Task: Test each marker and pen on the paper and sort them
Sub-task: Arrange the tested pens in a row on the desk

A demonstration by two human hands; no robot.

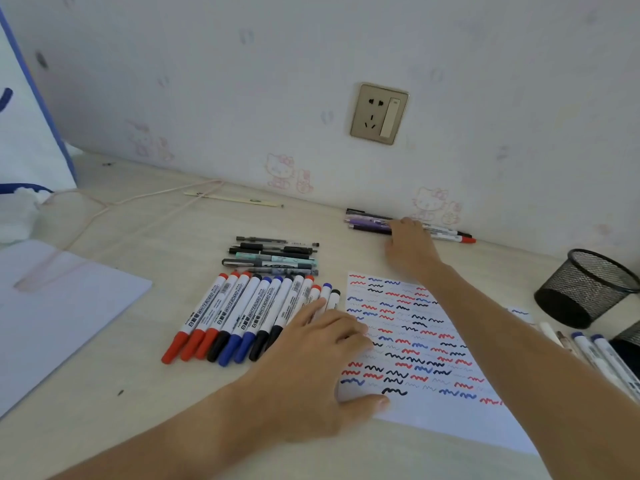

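Note:
A white paper (440, 410) covered in red, blue and black squiggles lies on the desk. My left hand (311, 368) rests flat on its left edge, fingers touching the nearest whiteboard markers. A row of several whiteboard markers (239, 317) with red, black and blue caps lies left of the paper. Behind it sits a group of several pens (273, 256). My right hand (410, 247) reaches to the wall and lies over a pile of pens and markers (367, 223); whether it holds one is hidden.
A black mesh pen cup (585, 289) lies on its side at the right, with loose markers (599, 355) in front of it. Blank paper (52, 306) lies at the left. A cable (138, 199), a thin stick (235, 199) and a wall socket (379, 114) are behind.

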